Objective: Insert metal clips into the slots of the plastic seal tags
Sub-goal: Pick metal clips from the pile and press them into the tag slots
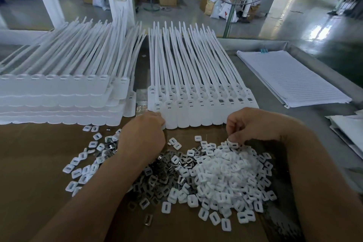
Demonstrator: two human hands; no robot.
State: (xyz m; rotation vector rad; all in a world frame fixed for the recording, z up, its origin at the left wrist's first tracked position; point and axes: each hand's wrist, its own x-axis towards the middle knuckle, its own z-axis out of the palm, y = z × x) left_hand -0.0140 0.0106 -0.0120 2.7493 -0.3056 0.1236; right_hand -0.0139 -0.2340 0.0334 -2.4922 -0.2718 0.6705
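Metal clips [157,179]: a dark heap just in front of the row of seal tags. They look thin, light, stiff and slick, and they lie tangled, so each is probably best lifted singly by its edges with the fingertips.
Row of seal tags [196,108]: the tags lie flat with their slots facing up on the heads. The heads look stiff and the long tails springy. They seem light enough to slide, so a head likely needs pinning while a clip is pressed in.
Left hand [143,135]: at the row's near-left corner, fingers curled against the first tag. Whether it holds anything, I cannot tell.
Right hand [253,124]: in front of the row's right end, fingertips pinched down on a white cap [234,145].
Heap of white caps [225,175]: in front of the row and mixed with the clips where the two heaps meet, so grabbing the wrong piece is a risk.
Stacked tags [59,102]: just beside the row's left edge.
Paper stack [290,78]: right of the row, set apart from it.
Open room: bare cardboard [29,163] in front-left of the row. The grey surface [294,124] right of the row ends at a raised rim.
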